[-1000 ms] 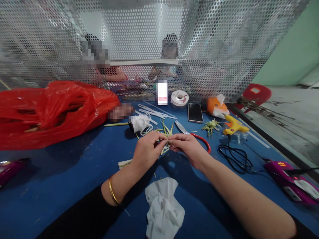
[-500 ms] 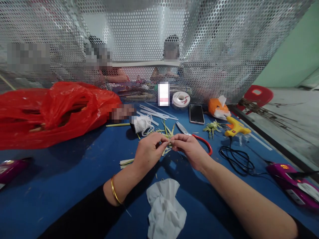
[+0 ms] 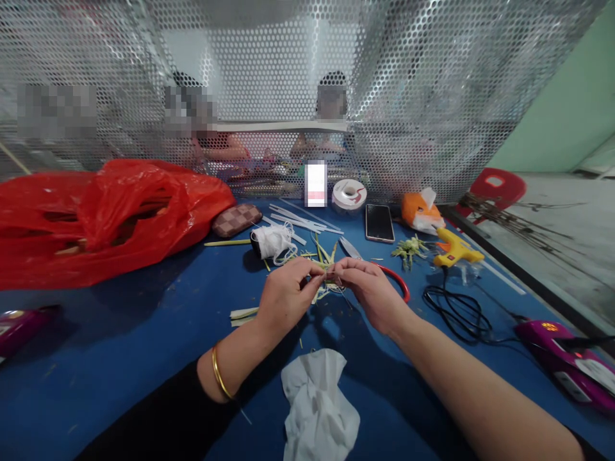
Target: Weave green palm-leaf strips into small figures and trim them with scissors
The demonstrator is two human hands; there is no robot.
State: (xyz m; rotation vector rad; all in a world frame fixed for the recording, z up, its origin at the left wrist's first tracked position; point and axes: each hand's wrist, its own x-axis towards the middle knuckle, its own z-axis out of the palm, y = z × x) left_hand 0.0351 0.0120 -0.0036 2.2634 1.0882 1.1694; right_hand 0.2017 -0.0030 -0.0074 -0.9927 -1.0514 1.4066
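My left hand [image 3: 284,296] and my right hand [image 3: 369,289] meet over the middle of the blue table [image 3: 120,333]. Both pinch a small bundle of green-yellow leaf strips [image 3: 327,276] between thumb and fingers. More loose strips fan out behind the bundle. Red-handled scissors [image 3: 384,272] lie just behind my right hand. A spool of white string [image 3: 271,242] sits a little beyond my left hand. A crumpled white tissue [image 3: 318,404] lies near my forearms.
A red plastic bag [image 3: 96,214] fills the left. A yellow glue gun [image 3: 454,248] with black cord [image 3: 459,307], a phone [image 3: 378,222], a tape roll [image 3: 349,194] and white sticks [image 3: 300,221] lie at the back. A purple device [image 3: 567,365] is at right. People sit behind the perforated screen [image 3: 408,96].
My hands have shifted very slightly while working the bundle of strips. A small brown checkered pouch now shows beside the red bag. Otherwise nothing has moved.
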